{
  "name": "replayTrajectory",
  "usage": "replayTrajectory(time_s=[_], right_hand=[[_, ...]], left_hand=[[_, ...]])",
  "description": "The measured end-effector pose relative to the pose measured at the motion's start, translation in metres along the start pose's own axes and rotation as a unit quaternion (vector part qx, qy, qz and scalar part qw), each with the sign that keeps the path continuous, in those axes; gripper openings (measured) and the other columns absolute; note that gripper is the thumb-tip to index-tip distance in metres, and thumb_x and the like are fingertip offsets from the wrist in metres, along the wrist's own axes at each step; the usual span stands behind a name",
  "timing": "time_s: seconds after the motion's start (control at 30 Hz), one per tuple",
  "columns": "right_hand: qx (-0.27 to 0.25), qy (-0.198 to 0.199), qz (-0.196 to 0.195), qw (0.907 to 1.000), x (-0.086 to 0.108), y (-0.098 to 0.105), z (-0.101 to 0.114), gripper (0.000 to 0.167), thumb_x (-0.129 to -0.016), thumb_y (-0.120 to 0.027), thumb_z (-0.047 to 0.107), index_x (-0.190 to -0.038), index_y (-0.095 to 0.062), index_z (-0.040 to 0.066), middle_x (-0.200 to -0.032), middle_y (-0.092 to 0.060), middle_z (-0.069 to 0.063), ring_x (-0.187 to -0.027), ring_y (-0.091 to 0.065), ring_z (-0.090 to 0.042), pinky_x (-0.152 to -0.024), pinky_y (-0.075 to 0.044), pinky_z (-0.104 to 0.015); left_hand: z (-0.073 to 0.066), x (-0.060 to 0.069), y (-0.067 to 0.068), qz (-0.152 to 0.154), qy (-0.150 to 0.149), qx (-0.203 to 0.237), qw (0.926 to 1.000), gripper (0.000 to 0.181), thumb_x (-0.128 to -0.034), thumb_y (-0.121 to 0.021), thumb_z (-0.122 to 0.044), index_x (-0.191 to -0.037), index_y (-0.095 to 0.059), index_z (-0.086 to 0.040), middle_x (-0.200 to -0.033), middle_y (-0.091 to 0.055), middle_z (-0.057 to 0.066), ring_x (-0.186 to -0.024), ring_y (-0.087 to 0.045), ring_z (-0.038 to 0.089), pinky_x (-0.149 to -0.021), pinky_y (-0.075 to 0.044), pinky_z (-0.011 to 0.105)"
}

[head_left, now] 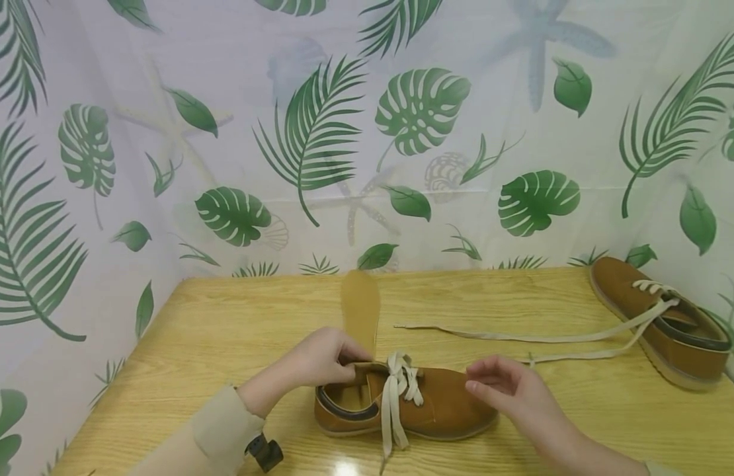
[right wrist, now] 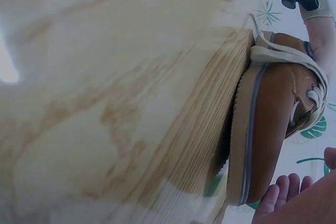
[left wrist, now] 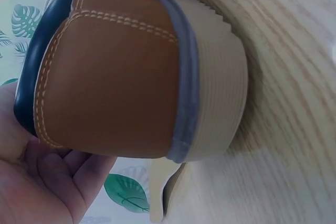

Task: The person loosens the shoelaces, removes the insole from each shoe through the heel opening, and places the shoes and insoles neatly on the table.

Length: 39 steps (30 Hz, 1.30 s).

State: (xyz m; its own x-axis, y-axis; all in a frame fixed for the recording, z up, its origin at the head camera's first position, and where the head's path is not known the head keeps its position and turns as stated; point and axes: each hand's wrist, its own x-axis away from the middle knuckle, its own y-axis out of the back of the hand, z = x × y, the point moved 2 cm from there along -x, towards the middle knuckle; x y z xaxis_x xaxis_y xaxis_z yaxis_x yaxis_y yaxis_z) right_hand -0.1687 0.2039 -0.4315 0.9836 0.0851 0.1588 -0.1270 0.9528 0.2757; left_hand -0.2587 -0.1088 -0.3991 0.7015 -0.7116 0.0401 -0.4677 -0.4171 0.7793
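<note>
A white backdrop (head_left: 355,158) printed with green leaves, pale starfish and shells fills the back and both sides of the head view. Below it spreads a table (head_left: 224,317) with a yellowish wood grain. The near shoe (head_left: 447,400), brown with a pale ridged sole, sits on the table in the lower middle, between the two hands, its heel to the left and its toe to the right. A matching far shoe (head_left: 679,354) stands near the table's right edge, well apart from the first, its toe angled to the back left. A tan insole (head_left: 360,307) lies behind the near shoe, lengthwise toward the table's back edge. The left hand (head_left: 321,357) grips the far side of the near shoe's opening, its thumb on the inside. The right hand (head_left: 516,390) is beside the toe, its fingers loosely bent and holding nothing; whether the fingertips touch the leather I cannot tell. Cream loose laces (head_left: 522,339) trail leftward from the far shoe in two long strands. Cream tied laces (head_left: 388,413) are knotted on the near shoe, their ends hanging over its near side. A small black device (head_left: 267,453) is worn at the left wrist.
</note>
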Motion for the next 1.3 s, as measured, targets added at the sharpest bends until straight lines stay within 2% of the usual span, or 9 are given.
replayTrajectory(time_s=[0.13, 0.27, 0.43, 0.6, 0.77, 0.83, 0.9, 1.1, 1.3], right_hand=[[0.009, 0.025, 0.007, 0.9996, -0.004, 0.000, 0.000, 0.041, -0.100, -0.075, 0.016, -0.133, -0.063, -0.005, -0.131, -0.070, -0.016, -0.104, -0.070, -0.002, -0.091, -0.058, -0.018], [0.032, 0.043, 0.028, 0.9982, -0.008, 0.001, -0.003, 0.046, -0.101, -0.075, 0.020, -0.138, -0.061, -0.003, -0.140, -0.066, -0.020, -0.123, -0.069, -0.021, -0.099, -0.058, -0.024], [0.084, 0.089, 0.058, 0.9909, -0.012, 0.000, -0.007, 0.053, -0.099, -0.078, 0.022, -0.143, -0.060, -0.001, -0.145, -0.064, -0.021, -0.134, -0.062, -0.040, -0.103, -0.055, -0.024], [0.108, 0.125, 0.079, 0.9831, -0.015, -0.003, -0.010, 0.062, -0.093, -0.084, 0.021, -0.145, -0.059, -0.002, -0.144, -0.065, -0.022, -0.128, -0.065, -0.033, -0.098, -0.054, -0.020], [0.133, 0.141, 0.084, 0.9775, -0.018, -0.004, -0.012, 0.072, -0.082, -0.093, 0.021, -0.144, -0.061, 0.001, -0.142, -0.067, -0.017, -0.119, -0.063, -0.005, -0.098, -0.052, -0.023], [0.146, 0.148, 0.088, 0.9740, -0.019, -0.003, -0.013, 0.075, -0.079, -0.096, 0.021, -0.143, -0.062, 0.002, -0.141, -0.068, -0.017, -0.118, -0.060, -0.001, -0.097, -0.052, -0.023], [0.162, 0.154, 0.095, 0.9700, -0.020, -0.002, -0.015, 0.077, -0.076, -0.097, 0.021, -0.142, -0.062, 0.003, -0.141, -0.067, -0.017, -0.120, -0.060, -0.005, -0.097, -0.051, -0.023], [0.201, 0.143, 0.117, 0.9620, -0.023, 0.000, -0.016, 0.079, -0.076, -0.098, 0.023, -0.145, -0.062, 0.007, -0.146, -0.064, -0.018, -0.127, -0.062, -0.034, -0.094, -0.051, -0.025], [0.240, 0.152, 0.110, 0.9523, -0.028, -0.001, -0.011, 0.080, -0.074, -0.099, 0.031, -0.143, -0.065, 0.010, -0.142, -0.068, -0.015, -0.126, -0.064, -0.037, -0.097, -0.053, -0.034]], left_hand=[[0.002, 0.000, -0.002, -0.004, -0.001, 0.005, 1.0000, 0.034, -0.0863, -0.067, 0.005, -0.115, -0.082, -0.005, -0.106, -0.083, 0.007, -0.080, -0.062, 0.001, -0.074, -0.052, 0.019], [0.009, 0.003, -0.004, -0.009, 0.003, 0.019, 0.9998, 0.033, -0.0912, -0.065, 0.000, -0.121, -0.080, -0.005, -0.115, -0.082, 0.010, -0.096, -0.073, 0.012, -0.084, -0.058, 0.024], [0.015, 0.009, -0.011, -0.025, 0.036, 0.088, 0.9951, 0.031, -0.0970, -0.065, -0.004, -0.126, -0.077, -0.004, -0.126, -0.077, 0.015, -0.117, -0.073, 0.030, -0.096, -0.059, 0.032], [0.015, 0.012, -0.017, -0.052, 0.069, 0.124, 0.9885, 0.030, -0.0962, -0.068, -0.008, -0.124, -0.078, -0.004, -0.128, -0.076, 0.016, -0.121, -0.070, 0.032, -0.101, -0.058, 0.038], [0.012, 0.012, -0.019, -0.060, 0.076, 0.109, 0.9893, 0.030, -0.0950, -0.068, -0.007, -0.123, -0.078, -0.005, -0.125, -0.077, 0.015, -0.117, -0.071, 0.030, -0.097, -0.059, 0.035], [0.011, 0.011, -0.020, -0.060, 0.076, 0.109, 0.9893, 0.029, -0.0948, -0.068, -0.006, -0.122, -0.078, -0.004, -0.125, -0.077, 0.016, -0.118, -0.071, 0.031, -0.098, -0.059, 0.036], [0.011, 0.011, -0.020, -0.058, 0.077, 0.111, 0.9891, 0.029, -0.0950, -0.068, -0.006, -0.122, -0.078, -0.004, -0.126, -0.077, 0.017, -0.118, -0.071, 0.031, -0.099, -0.058, 0.036], [0.011, 0.013, -0.022, -0.059, 0.079, 0.113, 0.9887, 0.029, -0.0949, -0.068, -0.007, -0.122, -0.078, -0.004, -0.126, -0.077, 0.016, -0.119, -0.071, 0.030, -0.100, -0.058, 0.034], [0.013, 0.014, -0.019, -0.070, 0.085, 0.108, 0.9881, 0.030, -0.0931, -0.068, -0.007, -0.121, -0.078, -0.004, -0.125, -0.077, 0.016, -0.117, -0.070, 0.029, -0.100, -0.057, 0.038]])
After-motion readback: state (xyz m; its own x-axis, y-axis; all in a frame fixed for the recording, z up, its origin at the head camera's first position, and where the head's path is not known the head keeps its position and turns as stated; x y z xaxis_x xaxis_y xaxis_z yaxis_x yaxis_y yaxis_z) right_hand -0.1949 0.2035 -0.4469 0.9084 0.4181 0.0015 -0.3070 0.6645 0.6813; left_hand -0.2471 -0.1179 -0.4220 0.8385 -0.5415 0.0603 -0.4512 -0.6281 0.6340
